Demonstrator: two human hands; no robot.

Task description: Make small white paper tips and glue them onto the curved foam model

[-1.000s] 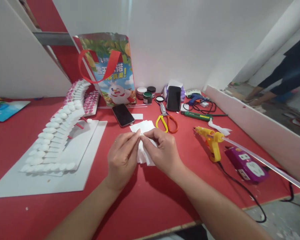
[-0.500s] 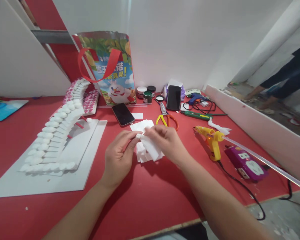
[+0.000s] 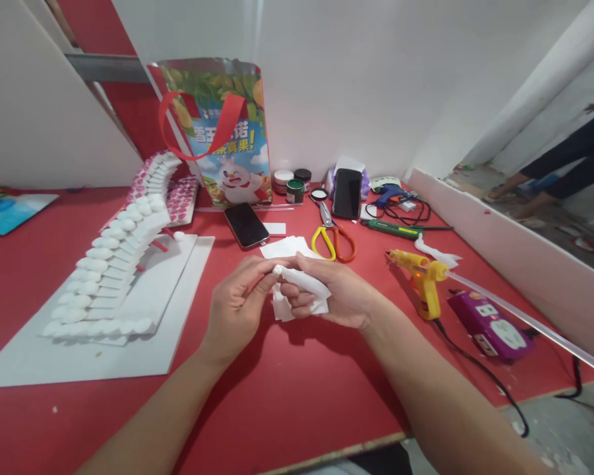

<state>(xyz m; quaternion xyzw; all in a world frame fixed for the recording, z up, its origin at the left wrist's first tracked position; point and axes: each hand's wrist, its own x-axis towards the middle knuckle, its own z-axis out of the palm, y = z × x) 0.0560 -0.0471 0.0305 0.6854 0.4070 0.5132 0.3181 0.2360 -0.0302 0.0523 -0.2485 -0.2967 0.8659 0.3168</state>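
Observation:
Between thumb and fingers, my left hand (image 3: 240,300) pinches one end of a piece of white tissue paper (image 3: 306,282), where a small white twisted tip shows. My right hand (image 3: 333,290) is closed round the wider part of the same piece, its fingers curled beneath it. Both hands are above the red table, over a stack of white paper sheets (image 3: 289,247). To the left, a curved white model (image 3: 113,264) edged with rounded white pieces stands on a white board (image 3: 178,316).
Scissor-like pliers (image 3: 332,237), a phone (image 3: 246,225) and a second dark phone (image 3: 347,193) lie beyond my hands. At right are a yellow glue gun (image 3: 422,277) with a long clear stick, and a purple power socket (image 3: 489,326). A colourful bag (image 3: 237,152) stands behind; a person's legs (image 3: 564,155) show at right.
My right hand has turned and its fingers have curled round the tissue, which now looks narrower and more rolled. My left hand keeps its pinch on the end.

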